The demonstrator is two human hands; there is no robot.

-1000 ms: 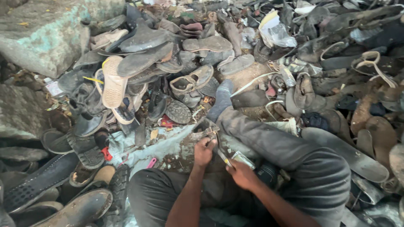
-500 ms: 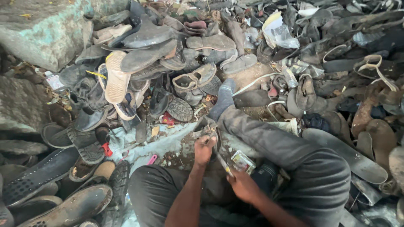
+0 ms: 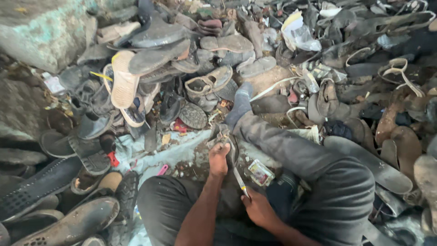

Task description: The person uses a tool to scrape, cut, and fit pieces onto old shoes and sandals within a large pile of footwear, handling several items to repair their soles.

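Observation:
I sit on the ground among a heap of worn shoes and soles. My left hand [image 3: 219, 157] grips a dirty grey shoe piece [image 3: 223, 134] held just in front of my lap. My right hand [image 3: 257, 207] is closed on a thin knife-like tool [image 3: 236, 171] whose blade reaches up to the shoe piece beside my left hand. My right leg in dark trousers [image 3: 291, 150] stretches forward, ending in a blue-grey sock [image 3: 240, 107].
Old sandals, soles and shoes [image 3: 154, 77] are piled all around. A rough stone block [image 3: 36, 32] stands at the upper left. A crumpled plastic bag [image 3: 298, 32] lies at the top. A small flat packet [image 3: 261, 173] rests by my knee, and a pink scrap [image 3: 162, 170] lies on pale sheeting.
Both hands stay together on the shoe piece and tool, shifting only slightly. The view has tilted a little, moving the pile upward in the picture.

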